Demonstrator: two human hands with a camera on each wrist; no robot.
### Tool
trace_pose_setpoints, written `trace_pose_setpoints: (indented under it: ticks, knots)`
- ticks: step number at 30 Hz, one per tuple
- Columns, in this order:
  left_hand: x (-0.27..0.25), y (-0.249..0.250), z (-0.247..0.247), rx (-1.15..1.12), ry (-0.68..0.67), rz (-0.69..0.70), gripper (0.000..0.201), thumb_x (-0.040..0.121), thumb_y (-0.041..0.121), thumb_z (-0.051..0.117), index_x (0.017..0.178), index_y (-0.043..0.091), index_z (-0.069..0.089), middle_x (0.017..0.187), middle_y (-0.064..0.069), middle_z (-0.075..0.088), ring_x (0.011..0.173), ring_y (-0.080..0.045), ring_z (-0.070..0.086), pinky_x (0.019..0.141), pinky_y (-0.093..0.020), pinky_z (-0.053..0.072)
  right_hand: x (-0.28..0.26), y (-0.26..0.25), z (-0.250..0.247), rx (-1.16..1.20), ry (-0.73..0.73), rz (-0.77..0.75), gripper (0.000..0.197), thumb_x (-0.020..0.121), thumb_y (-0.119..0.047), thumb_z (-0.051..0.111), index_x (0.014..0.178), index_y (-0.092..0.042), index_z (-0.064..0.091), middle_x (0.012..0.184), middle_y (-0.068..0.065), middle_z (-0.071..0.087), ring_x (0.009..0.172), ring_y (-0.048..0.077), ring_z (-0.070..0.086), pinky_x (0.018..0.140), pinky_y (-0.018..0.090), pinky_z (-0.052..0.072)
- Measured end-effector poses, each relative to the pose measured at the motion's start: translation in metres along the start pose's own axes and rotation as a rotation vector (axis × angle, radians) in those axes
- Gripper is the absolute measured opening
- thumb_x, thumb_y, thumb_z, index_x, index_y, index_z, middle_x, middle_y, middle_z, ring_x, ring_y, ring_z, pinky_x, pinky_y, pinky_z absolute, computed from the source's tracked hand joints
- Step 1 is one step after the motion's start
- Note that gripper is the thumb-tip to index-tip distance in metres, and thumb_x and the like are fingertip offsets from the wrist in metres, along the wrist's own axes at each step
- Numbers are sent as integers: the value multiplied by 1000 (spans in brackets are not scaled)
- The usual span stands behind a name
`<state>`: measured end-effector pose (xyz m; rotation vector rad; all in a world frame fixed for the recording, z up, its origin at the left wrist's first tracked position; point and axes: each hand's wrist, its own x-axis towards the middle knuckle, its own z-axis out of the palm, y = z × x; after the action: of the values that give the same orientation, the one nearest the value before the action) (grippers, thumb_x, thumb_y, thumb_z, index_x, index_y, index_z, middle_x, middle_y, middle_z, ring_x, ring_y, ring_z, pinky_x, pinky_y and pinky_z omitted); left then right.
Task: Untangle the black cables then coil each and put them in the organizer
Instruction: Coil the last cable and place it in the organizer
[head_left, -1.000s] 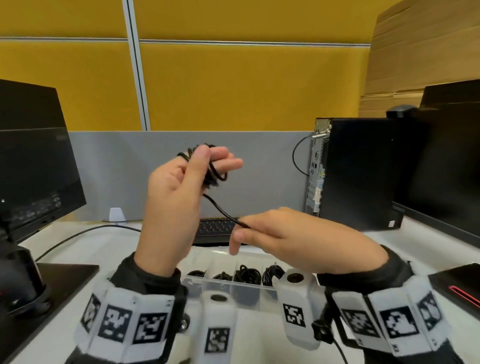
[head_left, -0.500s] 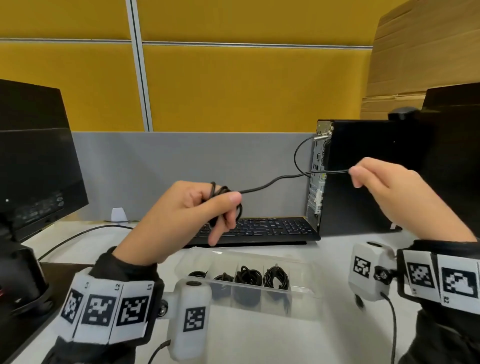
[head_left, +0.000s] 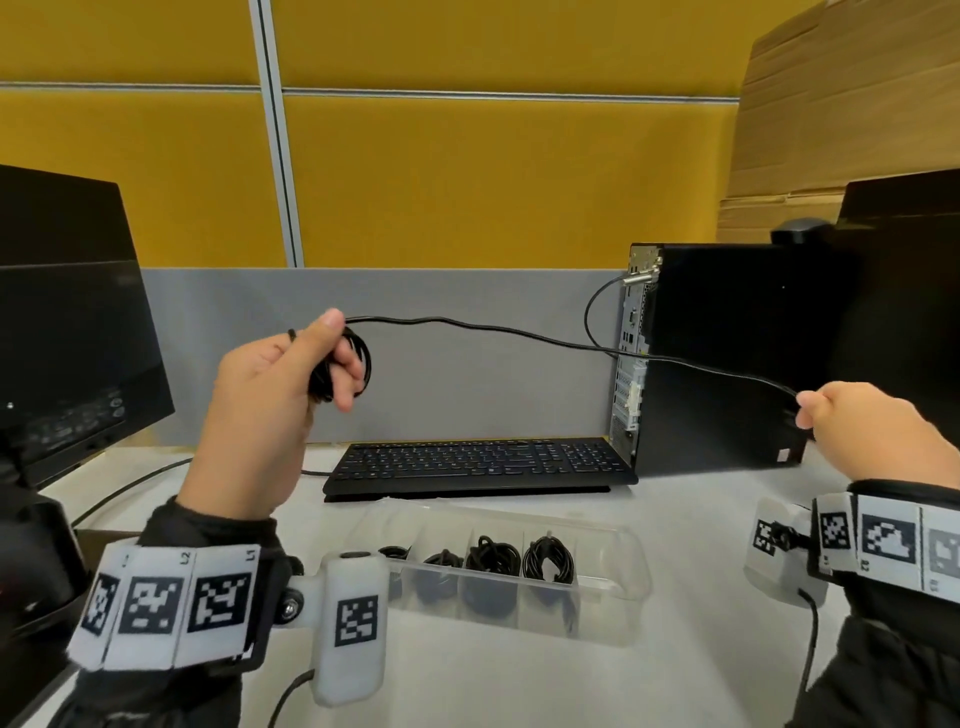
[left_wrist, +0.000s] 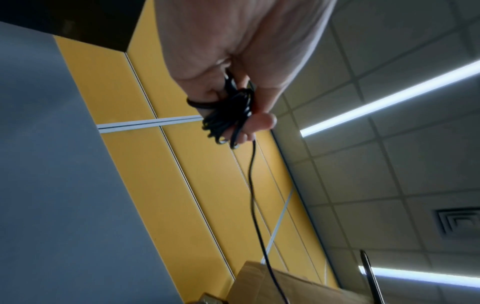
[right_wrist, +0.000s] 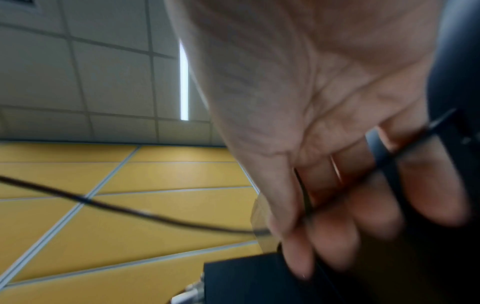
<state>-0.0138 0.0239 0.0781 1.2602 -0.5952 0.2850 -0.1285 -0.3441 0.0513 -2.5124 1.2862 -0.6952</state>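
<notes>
A thin black cable (head_left: 519, 332) stretches in the air between my two hands above the desk. My left hand (head_left: 291, 374) is raised at centre left and grips a small coil of that cable (left_wrist: 228, 117) wound round its fingers. My right hand (head_left: 852, 421) is far out to the right, in front of the computer tower, and pinches the cable's free length (right_wrist: 130, 209) between thumb and fingers. The clear plastic organizer (head_left: 623, 566) lies on the desk below, with coiled black cables (head_left: 545, 558) in several of its compartments.
A black keyboard (head_left: 478, 462) lies behind the organizer. A black computer tower (head_left: 727, 353) stands at the right with a monitor beyond it. Another monitor (head_left: 67, 322) and its stand fill the left side. A grey and yellow partition closes the back.
My right hand has swung from beside the left hand far out to the right, drawing the cable out long. My left hand has dropped a little and kept the coil.
</notes>
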Motion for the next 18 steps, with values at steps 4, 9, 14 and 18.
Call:
trace_pose_setpoints:
  ticks: [4,9,14,18]
  knots:
    - [-10,-6,22,40,-110,-21,38,94,25,47,61,7,57,44,-1,53,57,-11,56,69,-21,49,-21,-18,-16,83,-2,-290,41,95,-41,39,124,-15,52,110,14,60,102,33,56,91,46,46]
    - [-36,-6,59,9,-438,-109,35,81,35,48,63,9,62,47,-6,56,62,-13,59,67,-16,48,-92,-88,-46,444,-74,-852,54,87,-56,35,135,-34,44,125,-17,51,120,-1,44,98,22,34]
    - [-45,4,67,-232,-480,-188,33,78,27,49,58,9,68,46,-6,58,54,-10,59,60,-16,49,-116,-113,-35,550,-102,-1136,23,98,-36,41,104,-29,62,95,-11,56,90,1,52,78,13,38]
    - [-43,13,66,-557,-302,-172,29,73,20,51,61,7,74,62,-3,69,60,-7,66,61,-16,53,-119,-118,-27,538,-216,-1108,23,100,-28,37,102,-26,59,63,-11,53,62,8,50,61,20,39]
